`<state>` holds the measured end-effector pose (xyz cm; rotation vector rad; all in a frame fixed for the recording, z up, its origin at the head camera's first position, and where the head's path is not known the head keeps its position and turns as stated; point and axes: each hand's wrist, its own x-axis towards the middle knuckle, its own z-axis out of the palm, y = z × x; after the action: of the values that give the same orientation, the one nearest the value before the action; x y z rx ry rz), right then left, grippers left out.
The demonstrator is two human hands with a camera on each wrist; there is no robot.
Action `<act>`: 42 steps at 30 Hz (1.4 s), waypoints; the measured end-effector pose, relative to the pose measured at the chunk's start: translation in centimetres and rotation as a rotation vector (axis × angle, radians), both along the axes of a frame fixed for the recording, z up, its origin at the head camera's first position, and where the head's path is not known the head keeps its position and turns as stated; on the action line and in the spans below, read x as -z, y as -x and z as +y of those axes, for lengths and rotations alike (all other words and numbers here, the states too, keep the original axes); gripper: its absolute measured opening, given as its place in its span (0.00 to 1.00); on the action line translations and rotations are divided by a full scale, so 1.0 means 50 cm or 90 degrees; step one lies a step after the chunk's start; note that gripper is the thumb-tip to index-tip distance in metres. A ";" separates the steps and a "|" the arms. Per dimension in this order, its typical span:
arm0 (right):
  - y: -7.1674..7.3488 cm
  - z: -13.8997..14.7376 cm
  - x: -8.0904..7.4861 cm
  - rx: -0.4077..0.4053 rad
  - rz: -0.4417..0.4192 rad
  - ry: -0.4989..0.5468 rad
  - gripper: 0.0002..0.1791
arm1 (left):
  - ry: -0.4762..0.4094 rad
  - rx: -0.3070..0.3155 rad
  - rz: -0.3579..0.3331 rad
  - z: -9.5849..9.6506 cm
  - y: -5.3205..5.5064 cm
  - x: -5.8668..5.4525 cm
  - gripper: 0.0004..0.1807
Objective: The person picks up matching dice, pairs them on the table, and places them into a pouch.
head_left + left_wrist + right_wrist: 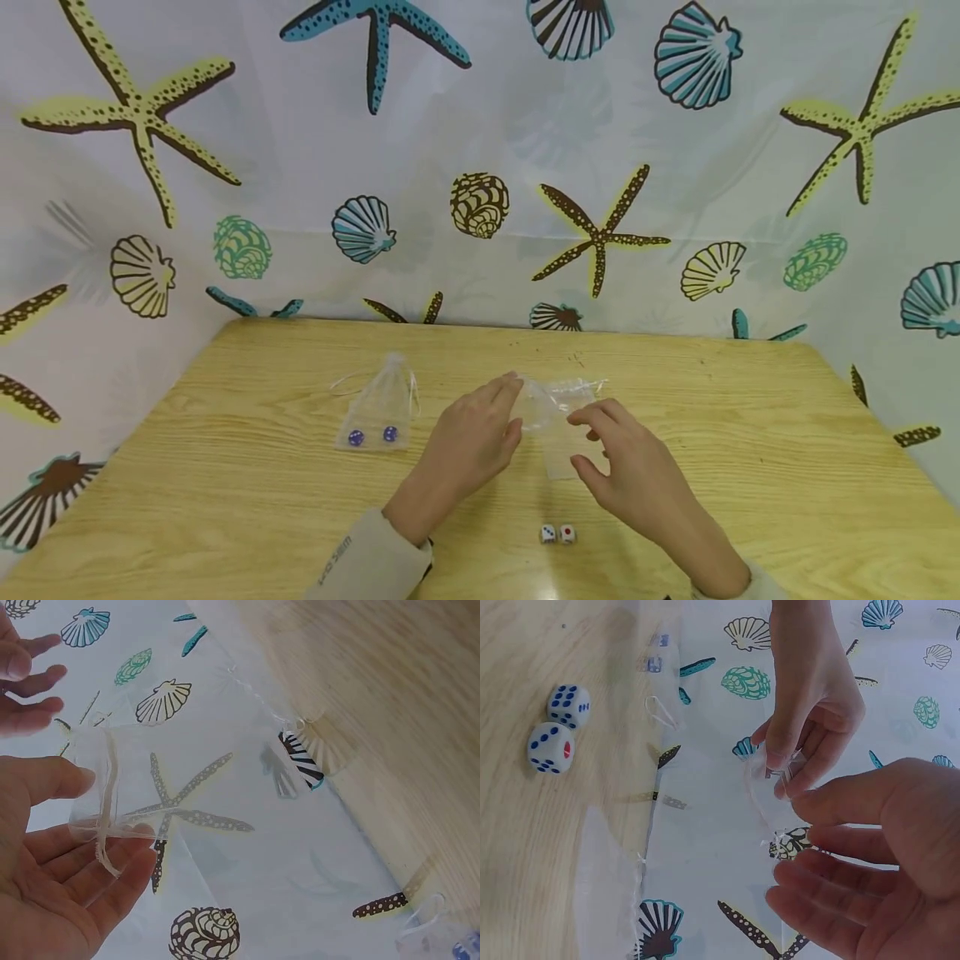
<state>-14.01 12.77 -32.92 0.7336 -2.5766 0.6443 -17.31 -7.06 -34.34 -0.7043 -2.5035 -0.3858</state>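
My left hand [476, 429] pinches a small sheer drawstring bag [536, 406] between thumb and fingers, above the table. A pale ribbon [109, 802] runs down the bag near the fingers. My right hand [630, 467] is just to the right of the bag, its thumb and fingers parted with nothing seen between them. In the right wrist view its fingertips [804, 806] lie close to the bag; contact is unclear. Below the hands, another pale sheer bag [558, 458] lies flat. Two white dice [557, 533] sit side by side nearer the front.
To the left lies a sheer drawstring bag [375, 408] with two blue dice [372, 436] in it, its cords looped out at the sides. The wooden table [225, 500] ends at a cloth [420, 275] printed with shells and starfish, at the back and sides.
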 end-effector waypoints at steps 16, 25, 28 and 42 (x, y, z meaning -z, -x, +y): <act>-0.021 0.023 0.037 -0.111 -0.228 -0.043 0.15 | 0.003 -0.004 -0.047 -0.010 0.006 0.011 0.22; -0.013 0.019 0.065 -0.102 -0.315 -0.061 0.12 | 0.023 -0.010 -0.050 -0.010 0.005 0.015 0.22; -0.013 0.017 0.073 -0.089 -0.337 -0.066 0.11 | 0.028 -0.011 -0.052 -0.009 0.005 0.015 0.22; -0.008 0.021 0.098 -0.098 -0.312 -0.097 0.09 | 0.043 -0.018 -0.035 -0.010 0.007 0.008 0.21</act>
<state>-13.63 13.79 -37.82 0.9266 -3.0638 0.7590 -17.64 -7.56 -34.76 -0.6933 -2.5860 -0.3157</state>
